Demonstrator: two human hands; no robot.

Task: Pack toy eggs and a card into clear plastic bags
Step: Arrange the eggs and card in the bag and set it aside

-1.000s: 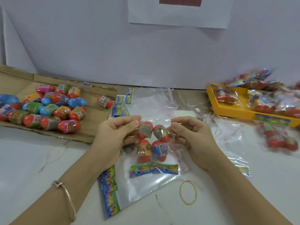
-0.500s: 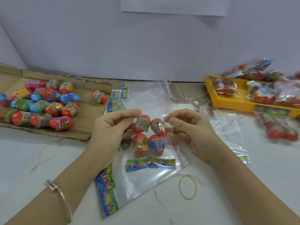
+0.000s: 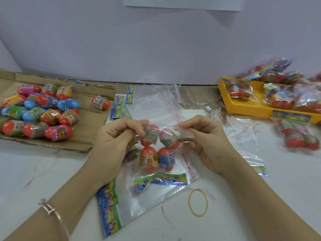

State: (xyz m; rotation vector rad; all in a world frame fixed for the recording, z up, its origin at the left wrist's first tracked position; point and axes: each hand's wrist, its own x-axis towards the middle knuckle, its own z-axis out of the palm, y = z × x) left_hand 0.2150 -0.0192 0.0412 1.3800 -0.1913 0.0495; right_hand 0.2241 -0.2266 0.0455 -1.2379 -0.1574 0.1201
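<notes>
Centrally, shows a clear plastic bag [image 3: 182, 160] at mid-desk, with four toy eggs [image 3: 148, 159] and a colourful card [image 3: 160, 181] inside. Pinches the bag's top on both sides: left grip [image 3: 114, 141] with curled fingers beside the upper eggs, right grip [image 3: 208, 145] on the folded flap. Places loose eggs [image 3: 43, 112] on cardboard [image 3: 90, 133] at far left, filled bags [image 3: 278, 96] in a yellow tray [image 3: 243, 105] at far right, and a yellow rubber band [image 3: 189, 203] on the white desk [image 3: 260, 197] near the right wrist.

Even, soft overhead light, faint shadows, glints on plastic; wide-angle bending and slight blur toward the edges.
</notes>
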